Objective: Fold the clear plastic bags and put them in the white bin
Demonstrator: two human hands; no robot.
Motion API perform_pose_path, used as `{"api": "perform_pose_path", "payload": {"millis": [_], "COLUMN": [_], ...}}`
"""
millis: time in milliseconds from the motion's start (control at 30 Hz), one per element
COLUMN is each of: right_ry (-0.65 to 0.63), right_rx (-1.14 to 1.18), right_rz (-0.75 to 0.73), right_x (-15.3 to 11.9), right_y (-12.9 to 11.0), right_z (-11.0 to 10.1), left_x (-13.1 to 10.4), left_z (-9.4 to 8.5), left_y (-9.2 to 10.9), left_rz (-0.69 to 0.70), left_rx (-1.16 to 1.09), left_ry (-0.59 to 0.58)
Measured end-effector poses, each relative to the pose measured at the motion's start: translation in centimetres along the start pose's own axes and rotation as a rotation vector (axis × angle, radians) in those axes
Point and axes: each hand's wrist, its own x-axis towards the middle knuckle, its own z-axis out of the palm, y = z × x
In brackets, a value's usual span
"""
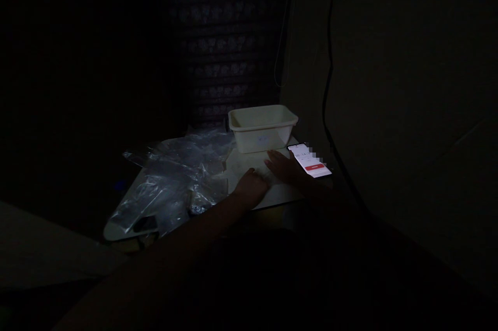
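Observation:
In the dim head view my left hand is over the small white table, its fingers curled in. Whatever may be inside them is too dark to make out. Just beyond it to the right, my right hand lies with its fingers stretched out over the tabletop, close to the front of a cream plastic tub. Left of my hands, clear plastic bags are spread in a loose, overlapping heap. A lit phone rests by my right wrist.
A dark wall rises on the right, with a black cable hanging down it. Behind the table is a dark slatted or patterned covering. A small dark object lies near the table's front left corner. Most surroundings are in deep shadow.

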Motion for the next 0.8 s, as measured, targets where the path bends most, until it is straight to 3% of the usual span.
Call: {"api": "perform_pose_path", "payload": {"millis": [300,467,667,800], "right_ry": [0.043,0.044,0.035,0.020], "right_rx": [-0.021,-0.016,0.013,0.001], "right_rz": [0.029,0.021,0.132,0.151], "right_x": [-0.3,-0.2,0.0,-0.1], "right_y": [0.4,0.6,1.0,1.2], "right_z": [1.1,1.7,2.7,3.1], "left_x": [1.0,1.1,0.5,0.3], "left_z": [-0.5,-0.4,-1.2,-1.2], "left_y": [1.6,1.2,0.3,0.4], "left_rz": [-0.005,-0.017,-0.082,-0.068], "left_rx": [-0.057,-0.054,-0.082,-0.096], "left_ry": [-0.005,-0.010,-0.002,-0.056]}}
